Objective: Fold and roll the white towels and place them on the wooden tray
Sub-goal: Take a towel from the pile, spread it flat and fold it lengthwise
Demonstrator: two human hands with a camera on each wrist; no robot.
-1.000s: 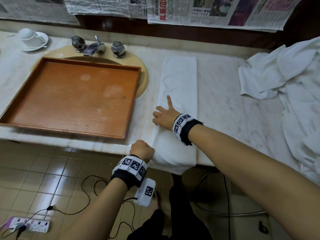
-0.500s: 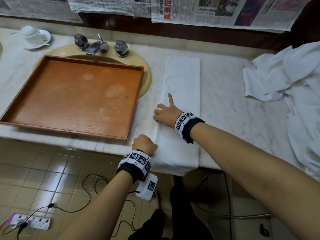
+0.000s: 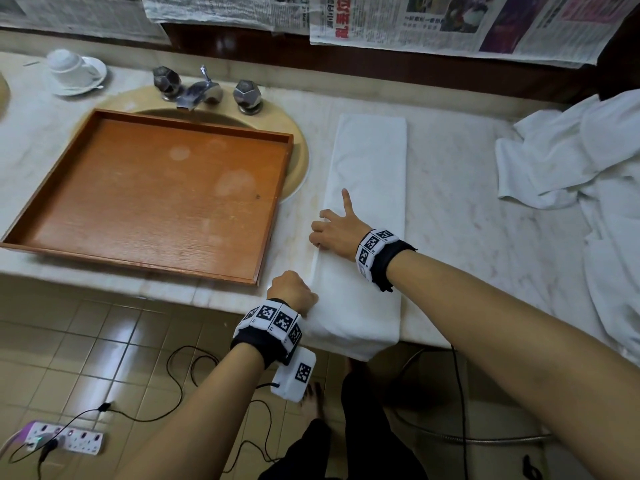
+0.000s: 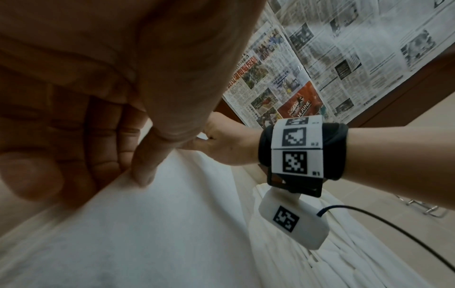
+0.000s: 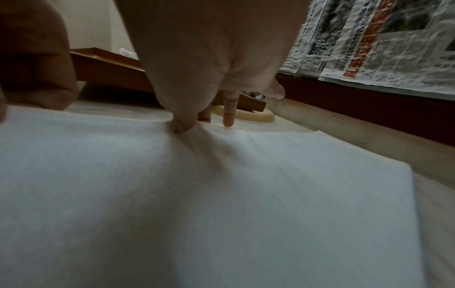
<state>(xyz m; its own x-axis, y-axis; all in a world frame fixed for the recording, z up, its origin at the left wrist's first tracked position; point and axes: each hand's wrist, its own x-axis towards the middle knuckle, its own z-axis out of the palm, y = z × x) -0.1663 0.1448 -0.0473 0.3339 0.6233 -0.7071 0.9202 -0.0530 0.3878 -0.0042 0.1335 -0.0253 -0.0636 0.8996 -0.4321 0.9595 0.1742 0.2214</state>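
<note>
A white towel (image 3: 367,188), folded into a long narrow strip, lies on the marble counter right of the wooden tray (image 3: 156,202); its near end hangs over the counter's front edge. My left hand (image 3: 293,289) grips the strip's left edge near the counter front; the left wrist view shows thumb and fingers (image 4: 141,175) pinching the cloth (image 4: 147,224). My right hand (image 3: 327,230) lies farther along the same edge, index finger straight, the other fingers curled on the cloth. In the right wrist view its thumb (image 5: 181,126) pinches the towel (image 5: 221,194) edge. The tray holds nothing.
A heap of loose white towels (image 3: 588,150) covers the counter's right end. The tray sits over a sink (image 3: 299,161) with a faucet (image 3: 199,90) behind it. A cup on a saucer (image 3: 74,69) stands at the far left. A power strip (image 3: 65,439) and cables lie on the floor.
Both hands have slid a little away from me along the towel's left edge, the left one up onto the counter's front. The towel lies as before.
</note>
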